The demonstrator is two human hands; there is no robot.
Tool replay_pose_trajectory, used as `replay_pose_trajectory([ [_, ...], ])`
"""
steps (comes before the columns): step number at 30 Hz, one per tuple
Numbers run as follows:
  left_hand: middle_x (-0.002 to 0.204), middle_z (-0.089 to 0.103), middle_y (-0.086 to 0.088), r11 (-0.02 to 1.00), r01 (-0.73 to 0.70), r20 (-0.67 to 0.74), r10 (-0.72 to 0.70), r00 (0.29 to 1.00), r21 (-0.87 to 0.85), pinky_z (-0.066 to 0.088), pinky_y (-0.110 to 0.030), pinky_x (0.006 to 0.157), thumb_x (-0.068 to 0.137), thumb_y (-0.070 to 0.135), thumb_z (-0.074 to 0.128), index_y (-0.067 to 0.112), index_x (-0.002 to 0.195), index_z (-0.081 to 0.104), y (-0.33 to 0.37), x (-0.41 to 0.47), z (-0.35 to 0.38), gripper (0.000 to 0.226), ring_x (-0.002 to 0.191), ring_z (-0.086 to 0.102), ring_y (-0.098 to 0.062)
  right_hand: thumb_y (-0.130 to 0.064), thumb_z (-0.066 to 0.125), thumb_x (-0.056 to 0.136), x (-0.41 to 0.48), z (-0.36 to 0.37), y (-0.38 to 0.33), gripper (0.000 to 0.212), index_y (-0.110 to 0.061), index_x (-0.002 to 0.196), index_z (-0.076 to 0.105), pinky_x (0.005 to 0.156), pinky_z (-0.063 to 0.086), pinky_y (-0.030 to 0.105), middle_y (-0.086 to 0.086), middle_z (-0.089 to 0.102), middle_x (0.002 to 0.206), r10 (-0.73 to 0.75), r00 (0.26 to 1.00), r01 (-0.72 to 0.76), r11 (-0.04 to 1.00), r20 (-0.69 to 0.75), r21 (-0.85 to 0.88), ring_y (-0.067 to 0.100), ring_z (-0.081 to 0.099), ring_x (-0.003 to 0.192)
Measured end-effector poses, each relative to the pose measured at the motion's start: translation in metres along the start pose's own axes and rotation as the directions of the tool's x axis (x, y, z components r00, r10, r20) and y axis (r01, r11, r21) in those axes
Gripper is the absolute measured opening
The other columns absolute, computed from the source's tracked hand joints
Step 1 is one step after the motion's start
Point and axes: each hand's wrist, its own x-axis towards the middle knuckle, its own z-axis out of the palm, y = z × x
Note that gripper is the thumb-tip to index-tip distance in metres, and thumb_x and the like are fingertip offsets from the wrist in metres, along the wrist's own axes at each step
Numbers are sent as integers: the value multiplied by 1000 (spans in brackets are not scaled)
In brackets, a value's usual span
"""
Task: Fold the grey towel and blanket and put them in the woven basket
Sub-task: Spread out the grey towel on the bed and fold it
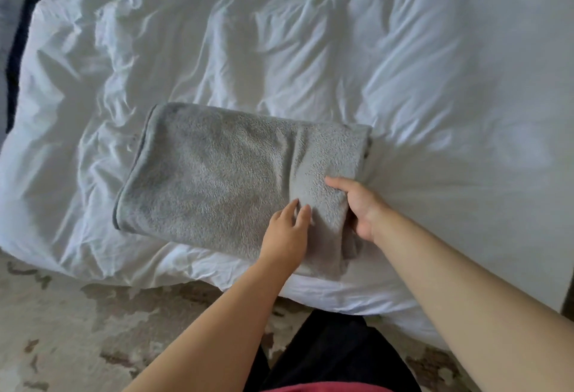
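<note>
Two fingers of my left hand point(287, 231) show plainly, straight and slightly spread, tips resting on top of the grey blanket point(217, 174) towards its right end. My right hand point(357, 205) grips that right end: thumb on top, the other fingers tucked under the fold, out of sight. Both bare forearms reach in from the blanket's near side. The blanket is folded into a thick fleecy rectangle, darker hem along its left edge, lying on a rumpled white duvet point(341, 50). Nearer me than the blanket lies a patterned rug point(62, 314).
</note>
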Motion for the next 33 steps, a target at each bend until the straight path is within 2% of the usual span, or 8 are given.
replay_pose_trajectory([
  [7, 125, 63, 7, 840, 166, 229, -51, 972, -517, 38, -35, 108, 94, 57, 39, 26, 128, 59, -28, 1, -65, 50, 120, 55, -12, -18, 75, 70, -36, 98, -23, 29, -8, 97, 70, 71, 58, 37, 14, 74, 89, -128, 963, 90, 982, -236, -166, 31, 71, 80],
  [12, 87, 76, 3, 777, 322, 427, -77, 901, -540, 54, -20, 56, 94, 56, 39, 25, 92, 72, -62, 19, -150, 46, 72, 71, -8, -15, 74, 67, -44, 207, -22, 21, -5, 84, 66, 70, 60, 47, 16, 72, 78, -230, 892, 144, 960, -389, -240, 33, 70, 71],
  [17, 132, 54, -23, 676, 364, 397, -114, 911, -641, 51, -33, 77, 100, 19, 44, 7, 119, 57, -119, 46, -248, 26, 106, 61, -30, -1, 67, 71, -10, 332, -9, 17, 5, 87, 63, 40, 48, 25, 18, 65, 71, -196, 906, 138, 975, -375, -176, 19, 61, 43],
  [19, 126, 59, -17, 597, 338, 294, -174, 940, -728, 48, -32, 83, 99, 25, 46, 14, 114, 61, -140, 55, -285, 23, 112, 58, -27, -6, 64, 73, 13, 374, -2, 25, 5, 95, 65, 50, 55, 32, 20, 68, 84, -175, 930, 116, 974, -323, -193, 26, 66, 60],
  [21, 93, 74, -1, 593, 255, 155, -215, 964, -764, 50, -30, 70, 97, 45, 42, 26, 92, 70, -156, 59, -313, 34, 85, 68, -15, -12, 61, 76, 35, 402, 5, 31, 2, 103, 64, 75, 57, 43, 17, 68, 92, -183, 943, 111, 960, -279, -256, 33, 68, 84],
  [26, 121, 58, 7, 734, 166, 79, -151, 985, -659, 52, -38, 86, 86, 64, 47, 33, 132, 49, -190, 66, -333, 56, 100, 61, -17, -7, 51, 83, 59, 403, 22, 13, -18, 79, 57, 71, 45, 37, 11, 58, 88, -168, 972, 38, 802, -164, -596, 27, 56, 85],
  [30, 95, 62, 16, 947, -36, -44, 23, 999, -320, 42, -20, 72, 74, 65, 62, 38, 111, 58, -173, 65, -318, 46, 91, 58, -9, 0, 46, 86, 48, 376, 20, 54, -22, 135, 53, 101, 43, 31, 4, 55, 130, -215, 977, 146, 666, 0, -731, 18, 51, 119],
  [33, 106, 57, 2, 998, -70, -148, 69, 987, -2, 44, -27, 75, 77, 52, 65, 28, 108, 60, -162, 62, -305, 39, 96, 59, -20, 5, 47, 87, 41, 355, 11, 53, -15, 136, 52, 103, 36, 21, 3, 55, 137, -280, 955, 233, 513, 95, -826, 13, 51, 122],
])
